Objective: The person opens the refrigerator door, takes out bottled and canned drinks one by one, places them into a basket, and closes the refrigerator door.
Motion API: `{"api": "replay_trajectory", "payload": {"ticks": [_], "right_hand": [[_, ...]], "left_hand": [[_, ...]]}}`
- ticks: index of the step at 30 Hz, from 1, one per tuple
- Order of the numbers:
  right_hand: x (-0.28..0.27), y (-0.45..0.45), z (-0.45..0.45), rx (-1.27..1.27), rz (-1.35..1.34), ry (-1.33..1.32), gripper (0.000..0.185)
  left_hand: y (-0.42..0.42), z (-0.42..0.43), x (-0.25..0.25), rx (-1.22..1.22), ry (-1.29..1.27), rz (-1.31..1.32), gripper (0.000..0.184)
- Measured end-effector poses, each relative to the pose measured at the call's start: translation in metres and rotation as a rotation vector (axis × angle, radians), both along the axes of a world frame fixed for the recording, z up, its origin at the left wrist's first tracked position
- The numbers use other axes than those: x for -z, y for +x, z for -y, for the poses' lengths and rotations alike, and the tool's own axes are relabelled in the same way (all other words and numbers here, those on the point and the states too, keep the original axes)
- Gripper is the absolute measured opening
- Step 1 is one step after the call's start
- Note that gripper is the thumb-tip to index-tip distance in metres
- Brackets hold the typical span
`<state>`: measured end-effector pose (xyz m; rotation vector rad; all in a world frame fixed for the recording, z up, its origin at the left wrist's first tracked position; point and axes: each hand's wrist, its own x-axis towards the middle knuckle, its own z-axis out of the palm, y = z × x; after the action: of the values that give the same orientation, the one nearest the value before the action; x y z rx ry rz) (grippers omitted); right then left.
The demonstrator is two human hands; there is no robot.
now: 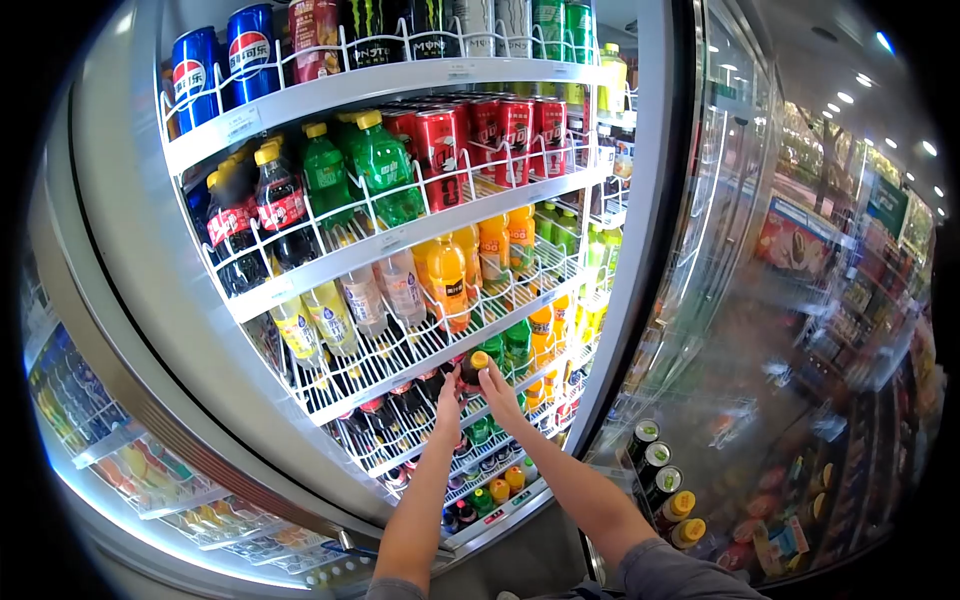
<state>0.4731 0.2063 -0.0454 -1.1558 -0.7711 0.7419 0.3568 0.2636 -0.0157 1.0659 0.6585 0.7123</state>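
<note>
Both my hands are out in front of the open drinks cooler, at a lower wire shelf. My right hand [502, 392] is closed round a dark cola bottle [470, 373] with a yellow cap. On the bottle's other side, the fingers of my left hand [450, 398] press against it. The lower part of the bottle is hidden by my hands and the shelf edge. Dark bottles with red labels [405, 398] lie or stand on the shelf to the left. Green bottles [516, 345] stand behind, to the right of my hands.
Above are shelves of orange juice bottles [446, 282], red cans [440, 150] and blue cans [196, 68], fronted by white wire rails [400, 185]. The glass door [690, 330] stands open on the right. Several cans and bottles [655, 455] stand low beside it.
</note>
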Motion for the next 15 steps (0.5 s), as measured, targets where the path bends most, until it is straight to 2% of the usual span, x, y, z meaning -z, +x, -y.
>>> {"api": "replay_trajectory", "payload": {"ticks": [2, 3, 6, 8, 10, 11, 12, 14, 15], "right_hand": [[-0.018, -0.007, 0.021, -0.008, 0.164, 0.004, 0.058], [-0.021, -0.008, 0.022, 0.002, 0.236, 0.159, 0.059], [-0.031, -0.014, 0.043, 0.054, 0.385, 0.11, 0.062], [-0.043, -0.021, 0.055, 0.097, 0.321, 0.123, 0.065], [-0.063, -0.024, 0.073, 0.27, 0.566, -0.085, 0.067], [-0.059, -0.018, 0.074, 0.302, 0.638, -0.135, 0.069], [-0.065, -0.017, 0.082, 0.307, 0.638, -0.138, 0.069], [-0.076, -0.015, 0.098, 0.25, 0.577, -0.228, 0.067], [-0.079, -0.016, 0.1, 0.312, 0.577, -0.084, 0.071]], "left_hand": [[-0.001, 0.008, -0.002, -0.002, 0.027, 0.009, 0.052], [-0.001, 0.013, -0.002, -0.029, 0.072, 0.027, 0.051], [-0.002, 0.03, -0.009, -0.076, 0.144, 0.069, 0.049], [-0.008, 0.045, -0.018, -0.083, 0.249, 0.019, 0.051], [-0.015, 0.054, -0.021, -0.091, 0.264, 0.023, 0.049], [-0.019, 0.054, -0.017, -0.053, 0.387, 0.025, 0.047], [-0.024, 0.058, -0.017, -0.014, 0.509, 0.028, 0.046], [-0.034, 0.068, -0.017, -0.018, 0.553, 0.005, 0.045], [-0.043, 0.074, -0.02, -0.004, 0.681, -0.071, 0.044]]}}
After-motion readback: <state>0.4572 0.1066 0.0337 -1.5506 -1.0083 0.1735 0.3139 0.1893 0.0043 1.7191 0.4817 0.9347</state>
